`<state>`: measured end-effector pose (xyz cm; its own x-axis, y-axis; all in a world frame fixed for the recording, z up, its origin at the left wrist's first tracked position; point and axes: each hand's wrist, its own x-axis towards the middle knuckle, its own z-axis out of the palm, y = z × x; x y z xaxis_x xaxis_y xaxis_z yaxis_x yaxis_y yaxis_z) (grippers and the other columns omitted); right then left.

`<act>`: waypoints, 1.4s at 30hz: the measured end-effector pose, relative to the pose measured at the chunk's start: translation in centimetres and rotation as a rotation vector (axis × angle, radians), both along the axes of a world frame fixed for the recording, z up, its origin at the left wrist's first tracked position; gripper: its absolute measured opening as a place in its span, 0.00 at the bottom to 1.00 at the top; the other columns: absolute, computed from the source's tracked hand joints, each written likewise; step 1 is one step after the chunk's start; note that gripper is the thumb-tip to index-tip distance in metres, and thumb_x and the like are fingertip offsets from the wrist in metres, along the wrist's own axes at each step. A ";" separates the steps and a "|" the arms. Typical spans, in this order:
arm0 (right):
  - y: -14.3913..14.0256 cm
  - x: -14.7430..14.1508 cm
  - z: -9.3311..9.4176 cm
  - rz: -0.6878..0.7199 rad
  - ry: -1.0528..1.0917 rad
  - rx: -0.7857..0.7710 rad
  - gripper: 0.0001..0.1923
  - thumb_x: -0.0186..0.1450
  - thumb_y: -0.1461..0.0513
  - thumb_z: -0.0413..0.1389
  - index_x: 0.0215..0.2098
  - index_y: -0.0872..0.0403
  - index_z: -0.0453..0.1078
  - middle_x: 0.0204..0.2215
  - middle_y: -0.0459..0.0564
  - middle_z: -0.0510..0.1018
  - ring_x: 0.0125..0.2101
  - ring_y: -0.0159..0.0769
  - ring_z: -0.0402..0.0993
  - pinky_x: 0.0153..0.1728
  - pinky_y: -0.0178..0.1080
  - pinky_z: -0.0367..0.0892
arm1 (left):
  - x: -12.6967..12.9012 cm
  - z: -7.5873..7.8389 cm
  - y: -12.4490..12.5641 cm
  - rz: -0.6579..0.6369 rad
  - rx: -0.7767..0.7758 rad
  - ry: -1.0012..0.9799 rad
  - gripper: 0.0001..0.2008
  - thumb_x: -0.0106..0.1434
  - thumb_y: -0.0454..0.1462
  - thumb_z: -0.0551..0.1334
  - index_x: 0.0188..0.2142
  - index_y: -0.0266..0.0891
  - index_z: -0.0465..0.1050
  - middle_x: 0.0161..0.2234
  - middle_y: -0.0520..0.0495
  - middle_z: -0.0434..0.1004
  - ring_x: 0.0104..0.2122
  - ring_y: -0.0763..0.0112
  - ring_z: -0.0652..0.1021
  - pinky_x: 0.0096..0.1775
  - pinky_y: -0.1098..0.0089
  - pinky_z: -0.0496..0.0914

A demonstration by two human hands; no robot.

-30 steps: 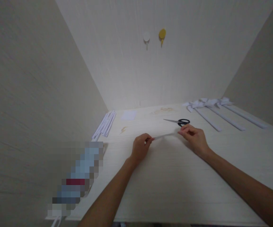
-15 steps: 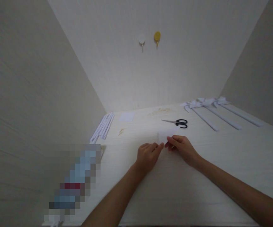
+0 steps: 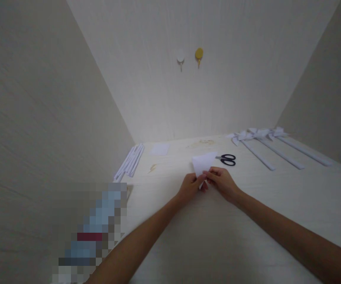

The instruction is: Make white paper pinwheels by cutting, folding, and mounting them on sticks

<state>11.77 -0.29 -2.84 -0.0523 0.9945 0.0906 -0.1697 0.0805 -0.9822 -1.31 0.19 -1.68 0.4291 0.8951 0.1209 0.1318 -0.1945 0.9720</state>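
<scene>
A white piece of paper (image 3: 203, 161) is raised and tilted between my hands near the middle of the table. My left hand (image 3: 190, 184) pinches its lower edge from the left. From the right, my right hand (image 3: 220, 179) grips the same lower part, fingertips close to the left thumb. The paper's lower corner is partly hidden behind the fingers. Just beyond the right hand lie scissors with black handles (image 3: 228, 159); the paper covers most of their blades.
Several rolled white paper sticks (image 3: 129, 161) lie at the left wall. A square white sheet (image 3: 160, 149) lies at the back. Paper pinwheels on sticks (image 3: 258, 154) rest at the right. A blurred-out object (image 3: 95, 227) stands front left. Two hooks, one yellow (image 3: 199, 53), hang on the wall.
The paper has come up off the table and now stands tilted in both hands, covering the scissor blades. My left hand has closed on its lower edge. The view has shifted slightly.
</scene>
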 end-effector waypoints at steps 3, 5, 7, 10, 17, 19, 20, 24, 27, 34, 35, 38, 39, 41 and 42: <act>0.4 -0.5 0.0 -0.006 0.008 0.032 0.14 0.49 0.56 0.58 0.15 0.56 0.60 0.11 0.39 0.62 0.14 0.24 0.56 0.17 0.31 0.49 | -0.2 0.1 -0.1 0.050 -0.003 -0.012 0.21 0.54 0.47 0.51 0.16 0.33 0.65 0.14 0.51 0.63 0.16 0.78 0.65 0.22 0.74 0.59; 0.3 -0.6 0.1 0.006 -0.008 0.023 0.15 0.49 0.55 0.57 0.15 0.56 0.60 0.10 0.39 0.62 0.13 0.24 0.55 0.16 0.31 0.48 | -0.6 0.1 -0.1 0.023 -0.043 -0.034 0.22 0.54 0.48 0.51 0.15 0.33 0.65 0.13 0.51 0.64 0.15 0.78 0.64 0.22 0.74 0.58; 0.1 -0.8 0.2 0.039 0.013 0.009 0.15 0.49 0.55 0.58 0.15 0.56 0.60 0.10 0.39 0.62 0.13 0.23 0.55 0.15 0.31 0.47 | -0.9 0.1 -0.1 -0.051 -0.101 -0.040 0.22 0.52 0.49 0.52 0.14 0.33 0.66 0.12 0.51 0.63 0.14 0.78 0.64 0.21 0.74 0.57; -0.4 -0.9 0.4 0.192 0.061 0.035 0.17 0.52 0.53 0.54 0.14 0.55 0.58 0.10 0.42 0.65 0.13 0.27 0.60 0.16 0.32 0.50 | -1.2 0.3 0.1 -0.117 -0.171 -0.116 0.22 0.49 0.50 0.55 0.14 0.33 0.67 0.13 0.50 0.64 0.15 0.78 0.64 0.21 0.74 0.57; -0.8 -1.2 0.0 0.190 0.118 -0.040 0.18 0.51 0.53 0.56 0.12 0.56 0.60 0.07 0.42 0.63 0.10 0.28 0.61 0.12 0.31 0.52 | -1.7 0.4 -0.2 -0.339 -0.327 -0.238 0.14 0.48 0.43 0.59 0.17 0.31 0.69 0.17 0.48 0.69 0.17 0.77 0.68 0.23 0.74 0.60; -0.9 -1.2 0.1 0.210 0.121 -0.044 0.17 0.50 0.53 0.56 0.14 0.57 0.63 0.07 0.42 0.65 0.09 0.27 0.60 0.11 0.30 0.52 | -1.9 0.4 -0.3 -0.345 -0.337 -0.186 0.12 0.47 0.41 0.61 0.20 0.31 0.70 0.19 0.49 0.70 0.18 0.77 0.68 0.24 0.74 0.61; -0.9 -1.3 0.1 0.244 0.113 -0.039 0.18 0.51 0.52 0.55 0.14 0.58 0.64 0.07 0.44 0.66 0.09 0.27 0.60 0.11 0.30 0.52 | -1.9 0.4 -0.3 -0.340 -0.328 -0.154 0.11 0.47 0.40 0.61 0.21 0.31 0.71 0.19 0.49 0.70 0.18 0.78 0.68 0.24 0.74 0.62; -1.1 -1.2 0.4 0.351 0.032 0.006 0.23 0.53 0.50 0.52 0.12 0.60 0.66 0.08 0.48 0.69 0.10 0.26 0.62 0.11 0.29 0.54 | -1.7 0.7 -0.6 -0.319 -0.256 -0.090 0.15 0.47 0.44 0.61 0.19 0.31 0.69 0.18 0.49 0.69 0.18 0.78 0.68 0.24 0.74 0.62; -1.2 -1.3 0.4 0.376 0.025 0.000 0.22 0.53 0.50 0.52 0.14 0.61 0.67 0.10 0.49 0.70 0.10 0.26 0.62 0.11 0.29 0.53 | -1.5 0.8 -0.8 -0.323 -0.255 -0.117 0.17 0.47 0.45 0.59 0.17 0.31 0.68 0.17 0.49 0.68 0.18 0.77 0.68 0.23 0.74 0.61; -0.7 -1.2 0.9 0.095 0.291 -0.024 0.22 0.49 0.56 0.58 0.08 0.55 0.53 0.05 0.37 0.53 0.09 0.22 0.50 0.11 0.30 0.46 | -1.9 1.4 -0.6 -0.328 -0.372 -0.180 0.10 0.44 0.38 0.60 0.24 0.30 0.70 0.21 0.47 0.72 0.18 0.77 0.68 0.22 0.74 0.61; -0.5 -1.0 0.9 0.035 0.339 -0.009 0.23 0.48 0.57 0.59 0.07 0.55 0.50 0.05 0.37 0.52 0.10 0.21 0.48 0.12 0.30 0.46 | -1.9 1.5 -0.6 -0.330 -0.375 -0.178 0.10 0.44 0.38 0.59 0.24 0.30 0.70 0.21 0.46 0.72 0.18 0.77 0.68 0.22 0.74 0.61; 0.2 -0.2 1.2 -0.090 0.440 0.033 0.24 0.48 0.56 0.58 0.08 0.54 0.48 0.07 0.37 0.50 0.11 0.21 0.44 0.13 0.31 0.44 | -2.1 1.8 -0.7 -0.333 -0.368 -0.191 0.10 0.44 0.38 0.59 0.23 0.30 0.70 0.21 0.46 0.71 0.20 0.75 0.69 0.23 0.74 0.61; 0.4 0.1 1.3 -0.114 0.455 0.040 0.24 0.48 0.55 0.58 0.08 0.54 0.48 0.07 0.37 0.49 0.11 0.22 0.43 0.13 0.31 0.44 | -2.1 1.9 -0.8 -0.337 -0.367 -0.199 0.10 0.44 0.37 0.59 0.23 0.30 0.70 0.21 0.46 0.71 0.20 0.75 0.69 0.23 0.73 0.62; 0.6 0.7 1.6 -0.160 0.481 0.053 0.25 0.49 0.53 0.56 0.09 0.53 0.47 0.08 0.37 0.48 0.11 0.22 0.42 0.13 0.32 0.44 | -2.2 2.0 -1.0 -0.349 -0.362 -0.213 0.10 0.44 0.37 0.59 0.23 0.30 0.70 0.20 0.46 0.71 0.20 0.75 0.69 0.23 0.73 0.62; 0.6 1.0 1.7 -0.180 0.496 0.060 0.25 0.50 0.52 0.55 0.09 0.53 0.46 0.08 0.37 0.48 0.11 0.23 0.42 0.13 0.32 0.44 | -2.2 2.0 -1.1 -0.351 -0.361 -0.221 0.10 0.44 0.38 0.59 0.23 0.30 0.69 0.20 0.46 0.71 0.19 0.75 0.69 0.23 0.73 0.62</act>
<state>12.79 0.33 -1.10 0.1824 0.9761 0.1181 -0.5910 0.2048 -0.7802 -3.53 -0.92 0.32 0.7084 0.7043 -0.0466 -0.0954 0.1610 0.9823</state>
